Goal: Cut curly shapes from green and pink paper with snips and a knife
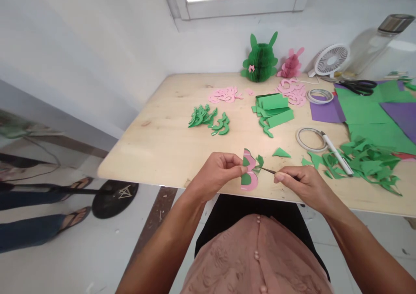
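Observation:
My left hand (pixel 224 172) is closed, pinching a curvy paper cutout (pixel 249 186) of layered pink and green just above the table's near edge. My right hand (pixel 302 185) grips a thin, dark, pointed tool (pixel 268 170); whether it is a craft knife or small scissors I cannot tell. The tool's tip reaches a small green paper scrap (pixel 260 160) at the cutout's right edge. Another green scrap (pixel 281 153) lies beyond my right hand. Past my left hand are piles of curved green cutouts (pixel 202 115) and folded green paper strips (pixel 273 105).
Pink cutouts (pixel 224 95) lie farther back. Tape rolls (pixel 311 140), a white pen (pixel 338 153), green offcuts (pixel 373 164) and black scissors (pixel 357 86) are at right. A green paper rabbit (pixel 260 62), a fan (pixel 331 60) and a glass bottle (pixel 377 47) stand by the wall. Someone's feet (pixel 76 216) show at left.

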